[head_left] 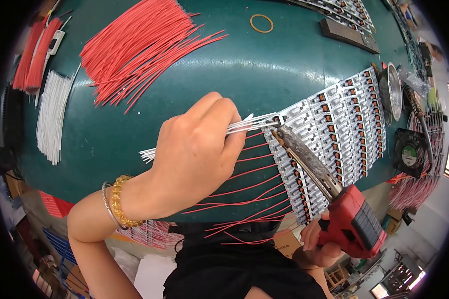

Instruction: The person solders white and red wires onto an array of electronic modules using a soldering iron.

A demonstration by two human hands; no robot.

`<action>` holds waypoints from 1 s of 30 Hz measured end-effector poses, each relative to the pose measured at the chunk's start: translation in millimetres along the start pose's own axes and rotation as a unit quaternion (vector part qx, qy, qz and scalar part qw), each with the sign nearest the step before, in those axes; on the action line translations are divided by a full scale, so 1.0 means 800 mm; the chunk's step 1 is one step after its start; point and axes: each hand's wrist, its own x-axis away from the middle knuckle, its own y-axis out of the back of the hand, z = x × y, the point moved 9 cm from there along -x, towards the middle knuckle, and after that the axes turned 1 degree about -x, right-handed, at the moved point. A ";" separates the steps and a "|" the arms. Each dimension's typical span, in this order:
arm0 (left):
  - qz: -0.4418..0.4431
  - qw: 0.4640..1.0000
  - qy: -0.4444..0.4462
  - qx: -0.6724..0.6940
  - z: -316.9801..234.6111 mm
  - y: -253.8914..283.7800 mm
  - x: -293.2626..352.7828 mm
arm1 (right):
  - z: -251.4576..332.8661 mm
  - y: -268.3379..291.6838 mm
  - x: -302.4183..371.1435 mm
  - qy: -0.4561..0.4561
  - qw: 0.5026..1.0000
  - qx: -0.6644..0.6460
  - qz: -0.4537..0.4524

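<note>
My left hand (199, 144) is closed around a small bunch of white wires (239, 125). Their far ends reach the upper left corner of a panel of small metal-and-plastic parts (334, 119) set in rows. In my right hand (317, 244) is a red and black soldering gun (354, 219), its long, dirty metal barrel slanting up over the panel. The gun's tip is beside the white wire ends at that corner; whether it touches them I cannot tell. Several red wires (257, 175) run leftward from the panel's left edge, partly under my left hand.
A large pile of red wires (134, 45) lies on the green mat (264, 65). White wires (55, 117) and red bundles (37, 57) lie farther left. Beyond the panel are a rubber band (262, 23) and a dark bar (349, 36). A metal dish (393, 92) and a fan (413, 152) stand right.
</note>
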 end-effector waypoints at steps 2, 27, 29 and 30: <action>0.007 1.000 -0.022 -0.020 -0.003 -0.003 0.000 | 0.001 0.002 0.002 0.014 1.000 -0.011 -0.008; -0.038 0.994 -0.009 0.102 -0.009 0.010 0.002 | -0.002 0.005 0.019 0.010 0.999 0.036 -0.032; 0.039 0.990 0.049 0.123 -0.006 0.002 0.000 | -0.003 0.014 0.029 0.010 0.999 0.030 -0.035; 0.040 0.990 0.051 0.121 -0.004 -0.001 0.002 | -0.007 0.021 0.035 0.008 0.999 0.029 -0.035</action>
